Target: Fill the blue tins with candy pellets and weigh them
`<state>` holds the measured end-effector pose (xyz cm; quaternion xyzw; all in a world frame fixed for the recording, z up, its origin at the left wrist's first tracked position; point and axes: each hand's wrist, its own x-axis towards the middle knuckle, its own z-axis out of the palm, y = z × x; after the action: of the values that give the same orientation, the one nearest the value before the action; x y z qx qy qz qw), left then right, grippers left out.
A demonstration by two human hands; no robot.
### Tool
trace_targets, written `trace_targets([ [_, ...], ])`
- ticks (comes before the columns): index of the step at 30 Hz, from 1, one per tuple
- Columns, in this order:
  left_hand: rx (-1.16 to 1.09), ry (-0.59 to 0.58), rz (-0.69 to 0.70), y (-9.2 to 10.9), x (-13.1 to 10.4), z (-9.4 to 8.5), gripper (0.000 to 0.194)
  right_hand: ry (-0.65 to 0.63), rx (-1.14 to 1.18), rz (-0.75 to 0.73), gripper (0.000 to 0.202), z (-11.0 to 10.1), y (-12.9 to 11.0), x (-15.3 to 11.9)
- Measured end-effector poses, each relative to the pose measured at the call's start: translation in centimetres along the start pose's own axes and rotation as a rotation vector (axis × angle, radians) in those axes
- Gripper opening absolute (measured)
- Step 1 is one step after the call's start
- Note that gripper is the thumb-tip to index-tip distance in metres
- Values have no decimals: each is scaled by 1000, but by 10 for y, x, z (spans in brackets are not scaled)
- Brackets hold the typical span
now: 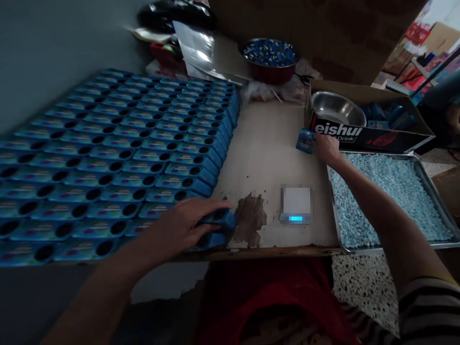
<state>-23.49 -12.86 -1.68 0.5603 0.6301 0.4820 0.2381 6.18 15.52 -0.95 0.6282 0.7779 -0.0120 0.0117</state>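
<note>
My left hand (190, 218) is at the near right corner of a block of blue plastic containers (125, 153), its thumb and fingers closed around a blue container (226, 219). These containers stand in tight rows, each with a printed label and a dark round hole on top. Over on the right, my right hand (326, 147) pinches a small blue printed container (304, 141) just in front of a cardboard box. Below that hand lies a metal tray (335, 211) spread with pale blue pellets (413, 191); my right forearm passes over it.
A small white scale-like device (296, 200), blurred, with a lit display sits near the table's front edge. The cardboard box (388, 139) holds a metal bowl (338, 108) and blue containers. Behind stands a red bowl (270, 73) of blue round pieces, beside silvery sheets (212, 52).
</note>
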Motion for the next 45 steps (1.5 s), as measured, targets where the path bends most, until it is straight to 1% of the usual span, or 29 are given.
trace_targets([
  [2, 17, -24, -5, -1, -3, 3, 50, 35, 37, -6, 40, 4, 6, -9],
  [4, 45, -79, 6, -10, 0, -2, 50, 62, 70, -22, 40, 2, 10, -29],
  [5, 67, -133, 22, -18, 2, -7, 50, 71, 82, -36, 40, -1, 12, -43],
  [7, 138, -295, 86, -37, 7, -20, 51, 67, 93, -78, 40, -10, 11, -78],
  [9, 237, -450, 147, -54, 8, -32, 48, 12, 93, -127, 39, -17, 6, -117],
  [11, 322, -553, 182, -63, 4, -38, 48, -65, 81, -172, 38, -18, 0, -153],
  [12, 356, -581, 188, -64, 0, -39, 53, -96, 72, -188, 37, -17, -3, -168],
  [14, 412, -618, 201, -62, -9, -38, 74, -116, 51, -210, 35, -10, -8, -190],
  [15, 437, -621, 211, -61, -13, -36, 84, -107, 43, -221, 33, -6, -10, -197],
  [16, 462, -610, 222, -61, -17, -34, 90, -91, 37, -231, 31, -1, -11, -201],
  [17, 484, -588, 236, -62, -21, -32, 89, -74, 36, -241, 30, 3, -12, -204],
  [20, 545, -518, 304, -67, -27, -29, 71, -38, 79, -262, 27, 9, -15, -206],
  [23, 636, -488, 387, -69, -27, -28, 56, 3, 249, -256, 28, 6, -7, -209],
  [25, 699, -425, 412, -66, -27, -27, 51, 60, 383, -202, 33, 1, 9, -213],
  [26, 715, -377, 411, -63, -27, -26, 50, 98, 416, -165, 34, 0, 21, -215],
  [28, 694, -294, 402, -58, -28, -26, 50, 176, 368, -103, 39, 3, 54, -222],
  [30, 626, -278, 424, -57, -29, -27, 48, 211, 226, -98, 43, 13, 91, -230],
  [31, 598, -289, 443, -59, -30, -28, 45, 200, 171, -119, 43, 20, 109, -235],
  [33, 566, -327, 466, -66, -30, -28, 38, 133, 110, -202, 44, 37, 137, -245],
  [35, 562, -356, 442, -76, -30, -28, 29, 63, 35, -278, 57, 52, 151, -255],
  [37, 561, -363, 414, -83, -29, -26, 23, 32, -68, -317, 67, 62, 153, -260],
  [38, 565, -350, 418, -85, -29, -25, 22, 29, -113, -324, 66, 64, 152, -260],
  [40, 584, -302, 462, -83, -30, -24, 26, 12, -159, -333, 56, 66, 147, -256],
  [43, 620, -232, 543, -68, -35, -22, 44, -60, -95, -300, 39, 64, 147, -243],
  [45, 633, -206, 582, -55, -41, -18, 50, -108, 56, -247, 36, 62, 154, -232],
])
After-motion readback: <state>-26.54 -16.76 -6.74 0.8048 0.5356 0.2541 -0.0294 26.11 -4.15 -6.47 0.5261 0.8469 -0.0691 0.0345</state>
